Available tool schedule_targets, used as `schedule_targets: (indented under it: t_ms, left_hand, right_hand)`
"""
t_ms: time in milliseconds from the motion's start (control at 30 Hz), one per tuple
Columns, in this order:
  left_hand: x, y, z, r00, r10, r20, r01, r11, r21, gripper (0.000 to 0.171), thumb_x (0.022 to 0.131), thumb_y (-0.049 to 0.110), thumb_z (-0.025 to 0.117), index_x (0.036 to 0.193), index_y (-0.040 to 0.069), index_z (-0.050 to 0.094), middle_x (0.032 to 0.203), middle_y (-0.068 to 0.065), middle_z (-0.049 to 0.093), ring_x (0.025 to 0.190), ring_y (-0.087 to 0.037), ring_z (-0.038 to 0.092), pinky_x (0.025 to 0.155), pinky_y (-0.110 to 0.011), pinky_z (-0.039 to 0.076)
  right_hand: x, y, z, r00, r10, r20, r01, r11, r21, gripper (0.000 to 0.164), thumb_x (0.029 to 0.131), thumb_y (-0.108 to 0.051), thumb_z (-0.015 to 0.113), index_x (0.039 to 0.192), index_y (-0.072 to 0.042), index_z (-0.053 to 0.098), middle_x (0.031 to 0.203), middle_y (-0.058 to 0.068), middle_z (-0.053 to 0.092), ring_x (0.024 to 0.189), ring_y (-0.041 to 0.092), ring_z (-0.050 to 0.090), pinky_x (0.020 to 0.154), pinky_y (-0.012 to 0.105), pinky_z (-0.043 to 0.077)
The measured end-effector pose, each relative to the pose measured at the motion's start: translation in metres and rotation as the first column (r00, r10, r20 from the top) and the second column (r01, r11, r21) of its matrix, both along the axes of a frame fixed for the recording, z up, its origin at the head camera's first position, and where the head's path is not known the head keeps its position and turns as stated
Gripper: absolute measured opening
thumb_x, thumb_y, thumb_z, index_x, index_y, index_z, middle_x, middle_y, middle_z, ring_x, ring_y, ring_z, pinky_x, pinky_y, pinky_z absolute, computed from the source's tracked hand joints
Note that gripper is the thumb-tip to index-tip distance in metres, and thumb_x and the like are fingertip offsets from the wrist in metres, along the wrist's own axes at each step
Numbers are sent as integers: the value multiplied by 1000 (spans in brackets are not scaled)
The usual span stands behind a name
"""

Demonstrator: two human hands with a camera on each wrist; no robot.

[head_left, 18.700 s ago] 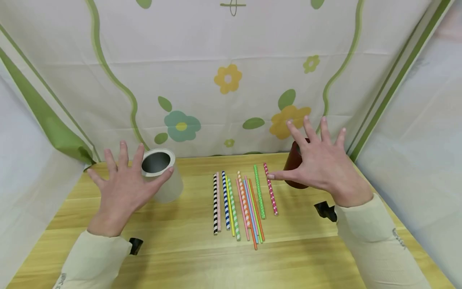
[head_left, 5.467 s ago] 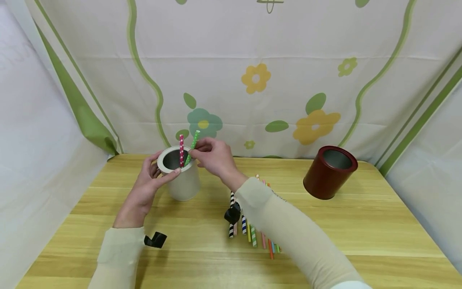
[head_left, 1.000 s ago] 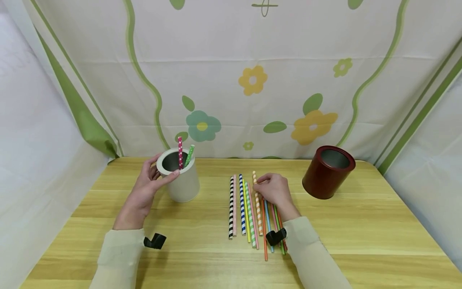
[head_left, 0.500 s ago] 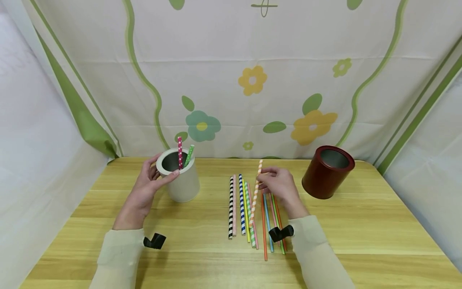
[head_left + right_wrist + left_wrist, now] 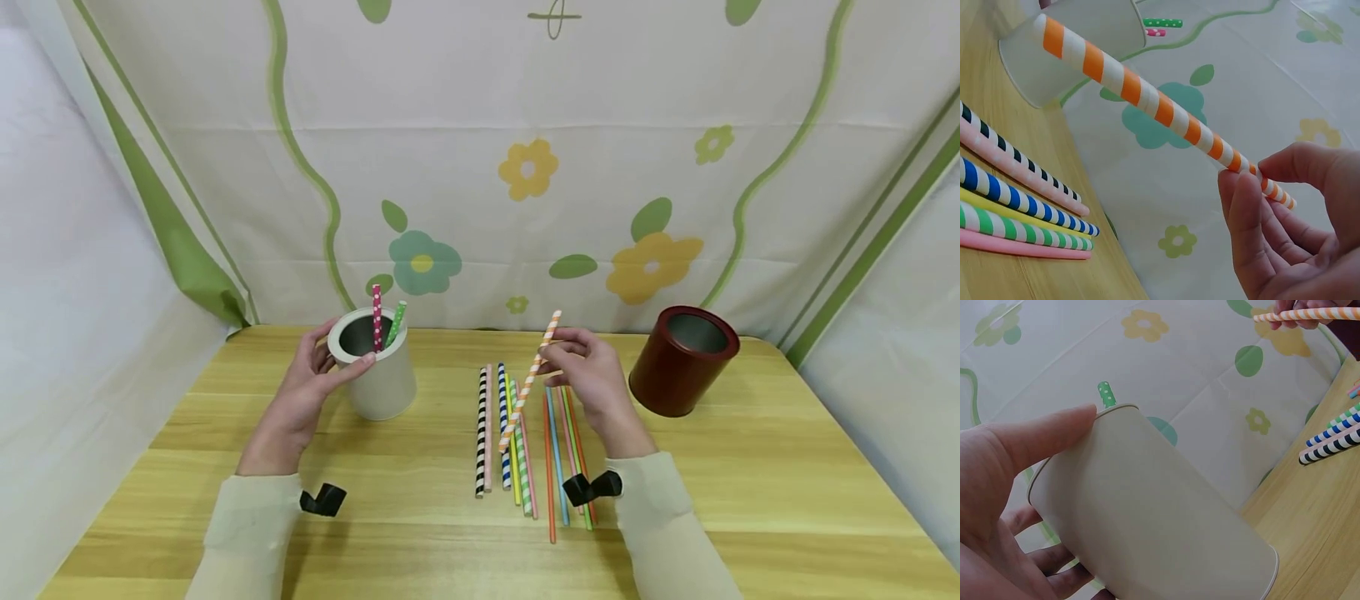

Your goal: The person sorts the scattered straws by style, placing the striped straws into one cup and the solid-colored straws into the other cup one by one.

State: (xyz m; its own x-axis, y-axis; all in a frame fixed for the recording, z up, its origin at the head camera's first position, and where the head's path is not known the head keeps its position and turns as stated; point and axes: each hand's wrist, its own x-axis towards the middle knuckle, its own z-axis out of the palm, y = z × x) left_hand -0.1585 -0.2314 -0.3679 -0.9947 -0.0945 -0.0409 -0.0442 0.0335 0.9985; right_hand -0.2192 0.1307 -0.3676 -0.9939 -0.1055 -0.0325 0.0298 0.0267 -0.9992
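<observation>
My left hand (image 5: 300, 383) grips the white can (image 5: 382, 387) at the left, thumb over the rim and fingers behind its side. A pink dotted straw (image 5: 377, 317) and a green dotted straw (image 5: 397, 323) stand inside it, their tops above the rim. Between thumb and fingertips my right hand (image 5: 592, 379) pinches an orange-and-white striped paper straw (image 5: 1163, 109) near its upper end. That straw hangs tilted above the others, its lower end toward the left. In the left wrist view, the can's wall (image 5: 1154, 506) fills the middle.
Several straws lie side by side on the wooden table (image 5: 420, 533): a black-striped straw (image 5: 481, 433) leftmost, a blue-striped straw (image 5: 503, 425), and thin ones such as an orange straw (image 5: 550, 475) to the right. A dark red can (image 5: 678, 367) stands at the right, before the flowered curtain (image 5: 465, 100).
The right hand has lifted the orange-striped straw off the row and tilted it, moving slightly up and right. The left hand stays on the white can. Earlier, both dotted straws went into that can.
</observation>
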Motion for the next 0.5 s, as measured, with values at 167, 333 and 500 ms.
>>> schedule_targets:
  t_ms: [167, 333, 500]
  left_hand:
    - [0, 1, -1, 1000, 16, 1, -16, 1000, 12, 85, 85, 25, 77, 149, 29, 23, 152, -7, 32, 141, -24, 26, 114, -50, 16]
    - [1, 1, 1, 1000, 23, 7, -24, 1000, 13, 85, 84, 26, 78, 150, 30, 25, 152, -7, 33, 140, -24, 28, 114, -50, 18]
    - [0, 1, 1, 1000, 28, 8, -28, 999, 20, 84, 83, 25, 78, 149, 30, 26, 152, -7, 34, 140, -24, 29, 114, -50, 18]
  right_hand:
    - [0, -3, 13, 1000, -13, -24, 12, 999, -38, 42, 90, -21, 70, 125, -6, 55, 108, 12, 68, 88, 26, 70, 71, 35, 59]
    - [-3, -10, 31, 997, -28, -66, 20, 994, -111, 40, 89, -18, 71, 123, -3, 54, 110, 17, 67, 87, 28, 70, 71, 35, 59]
    - [-6, -23, 46, 995, -52, -82, 34, 978, -206, 41, 88, -13, 71, 123, -2, 53, 105, 13, 69, 82, 23, 70, 74, 35, 59]
